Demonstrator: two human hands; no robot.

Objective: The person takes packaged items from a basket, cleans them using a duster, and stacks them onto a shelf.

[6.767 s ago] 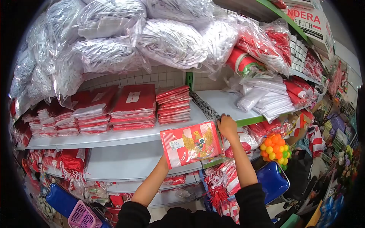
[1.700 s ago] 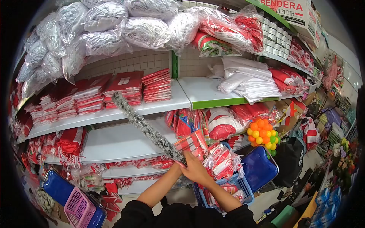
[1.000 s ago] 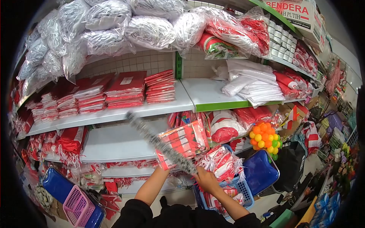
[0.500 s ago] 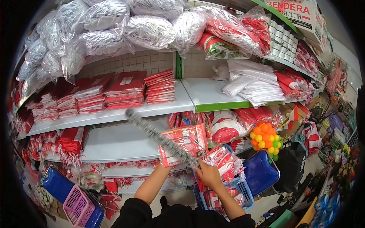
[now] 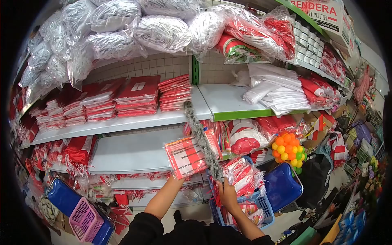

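Note:
My right hand [image 5: 228,193] is closed round the handle end of a fluffy grey duster [image 5: 201,136]. The duster points up and away, its tip near the edge of the middle shelf. Part of it passes in front of a flat, plastic-wrapped red-and-white packet [image 5: 183,157] with printed lettering. My left hand [image 5: 176,178] holds this packet by its lower edge, with most of the fingers hidden behind it. Just beyond my right hand, red-and-white fringed packs [image 5: 241,175] lie on a blue basket [image 5: 266,204].
Stacks of folded red-and-white packs [image 5: 136,96] line the middle shelf [image 5: 163,118]. White plastic-wrapped bundles [image 5: 277,87] lie further right. Bagged white strips [image 5: 161,33] hang over the top shelf. Blue stools [image 5: 281,183] stand either side, the left one bearing a pink basket [image 5: 86,218].
The duster has swung from a leftward slant to a steeper angle, its tip moving right and its handle end slightly down. The packet has turned so more of its printed face shows.

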